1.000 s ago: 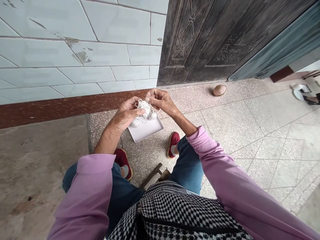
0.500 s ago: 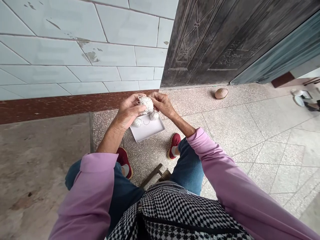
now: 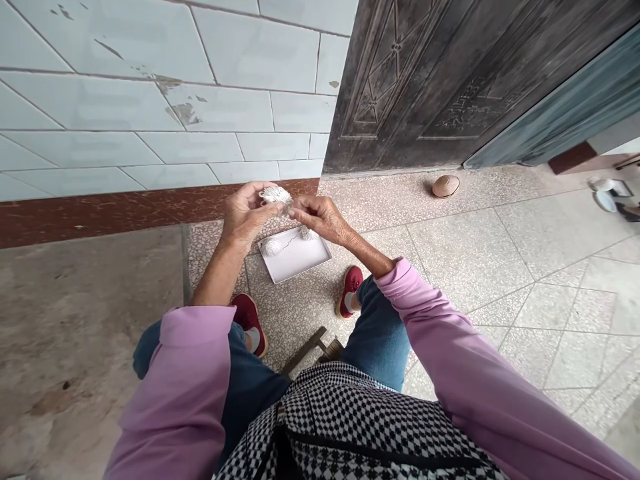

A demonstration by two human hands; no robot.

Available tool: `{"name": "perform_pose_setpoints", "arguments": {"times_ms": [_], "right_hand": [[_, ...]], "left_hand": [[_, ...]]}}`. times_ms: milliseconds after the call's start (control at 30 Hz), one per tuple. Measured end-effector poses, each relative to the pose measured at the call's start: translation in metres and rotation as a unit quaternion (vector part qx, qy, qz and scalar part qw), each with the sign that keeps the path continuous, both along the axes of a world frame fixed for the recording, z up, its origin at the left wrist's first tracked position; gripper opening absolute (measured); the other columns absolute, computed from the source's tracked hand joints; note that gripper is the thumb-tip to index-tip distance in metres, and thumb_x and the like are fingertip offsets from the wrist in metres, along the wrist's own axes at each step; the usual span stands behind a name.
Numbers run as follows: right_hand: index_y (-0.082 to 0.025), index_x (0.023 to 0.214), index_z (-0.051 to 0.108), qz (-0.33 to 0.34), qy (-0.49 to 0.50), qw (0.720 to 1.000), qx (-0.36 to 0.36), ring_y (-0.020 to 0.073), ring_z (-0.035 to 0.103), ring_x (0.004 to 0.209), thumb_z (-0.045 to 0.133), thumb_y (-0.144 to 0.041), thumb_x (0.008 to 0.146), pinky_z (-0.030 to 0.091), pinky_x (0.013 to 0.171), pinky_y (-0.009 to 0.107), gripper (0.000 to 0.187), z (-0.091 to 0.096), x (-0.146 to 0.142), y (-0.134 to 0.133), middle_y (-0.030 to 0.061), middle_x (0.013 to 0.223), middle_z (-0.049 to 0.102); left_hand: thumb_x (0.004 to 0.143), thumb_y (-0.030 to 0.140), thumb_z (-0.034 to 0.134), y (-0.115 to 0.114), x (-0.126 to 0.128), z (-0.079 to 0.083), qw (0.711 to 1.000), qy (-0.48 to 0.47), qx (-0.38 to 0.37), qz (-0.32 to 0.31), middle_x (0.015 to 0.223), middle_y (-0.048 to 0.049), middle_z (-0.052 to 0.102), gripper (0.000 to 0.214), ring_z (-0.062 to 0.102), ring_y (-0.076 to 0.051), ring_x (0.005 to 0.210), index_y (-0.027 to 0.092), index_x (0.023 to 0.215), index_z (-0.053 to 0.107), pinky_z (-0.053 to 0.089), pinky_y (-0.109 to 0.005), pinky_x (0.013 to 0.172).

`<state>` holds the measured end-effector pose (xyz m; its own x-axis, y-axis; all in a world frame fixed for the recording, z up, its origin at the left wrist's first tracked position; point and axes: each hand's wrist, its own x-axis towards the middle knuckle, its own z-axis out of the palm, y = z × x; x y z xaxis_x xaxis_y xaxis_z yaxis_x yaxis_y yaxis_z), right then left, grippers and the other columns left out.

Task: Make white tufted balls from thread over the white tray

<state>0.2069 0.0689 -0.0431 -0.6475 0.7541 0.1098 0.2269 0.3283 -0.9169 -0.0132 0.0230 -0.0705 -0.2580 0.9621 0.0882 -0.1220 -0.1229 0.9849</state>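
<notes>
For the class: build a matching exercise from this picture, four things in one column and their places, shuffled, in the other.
Things:
1. tangled white thread bundle
2. small white thread ball
3. round tan dome-shaped object
4. red shoe

Places:
A. on the floor by the dark door
B. on the person's foot
C. held in the left hand
D. inside the flat white tray

Pairs: 1-C, 2-D, 3-A, 4-B

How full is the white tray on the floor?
Nearly empty: the white tray holds just two small balls, the left ball in the open and the far ball partly behind the right hand.
</notes>
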Motion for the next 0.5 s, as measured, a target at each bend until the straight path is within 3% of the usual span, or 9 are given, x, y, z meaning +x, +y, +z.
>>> {"name": "perform_pose_setpoints", "arguments": {"times_ms": [100,233,400,500], "right_hand": [[-0.029,0.077,0.053,-0.03,0.023,0.999,-0.013,0.0217,0.045,0.081,0.1,-0.074,0.116,0.041,0.077,0.037,0.076,0.0,0.001,0.01,-0.0015,0.076,0.047],[-0.028,0.076,0.056,-0.021,0.04,0.998,-0.033,0.0202,0.041,0.08,0.108,-0.078,0.107,0.036,0.074,0.036,0.079,0.001,0.003,0.012,-0.0027,0.075,0.044],[-0.028,0.083,0.057,-0.027,0.082,0.994,-0.073,0.0179,0.036,0.077,0.114,-0.074,0.101,0.034,0.07,0.034,0.076,0.0,0.001,0.016,-0.0056,0.076,0.043],[-0.028,0.084,0.054,-0.031,0.115,0.991,-0.065,0.0169,0.035,0.075,0.109,-0.074,0.107,0.034,0.069,0.033,0.076,-0.008,-0.004,0.023,-0.0061,0.077,0.044]], "left_hand": [[0.065,0.025,0.115,-0.002,0.002,0.002,0.997,0.062,-0.029,-0.033,0.102,-0.006,0.09,0.05,0.08,-0.026,0.092,0.02,0.108,0.09,0.065,-0.039,0.083],[0.069,0.023,0.114,-0.006,0.001,0.002,0.986,0.084,-0.065,-0.127,0.101,-0.0049,0.091,0.051,0.082,-0.027,0.09,0.02,0.116,0.094,0.064,-0.041,0.082],[0.069,0.032,0.121,-0.019,0.002,0.017,0.969,-0.032,-0.046,-0.239,0.121,-0.0109,0.096,0.071,0.091,-0.034,0.103,0.023,0.135,0.096,0.073,-0.042,0.085],[0.072,0.033,0.122,-0.025,0.008,0.024,0.96,-0.087,-0.035,-0.263,0.123,-0.0116,0.096,0.075,0.092,-0.032,0.107,0.024,0.142,0.095,0.076,-0.039,0.088]]}}
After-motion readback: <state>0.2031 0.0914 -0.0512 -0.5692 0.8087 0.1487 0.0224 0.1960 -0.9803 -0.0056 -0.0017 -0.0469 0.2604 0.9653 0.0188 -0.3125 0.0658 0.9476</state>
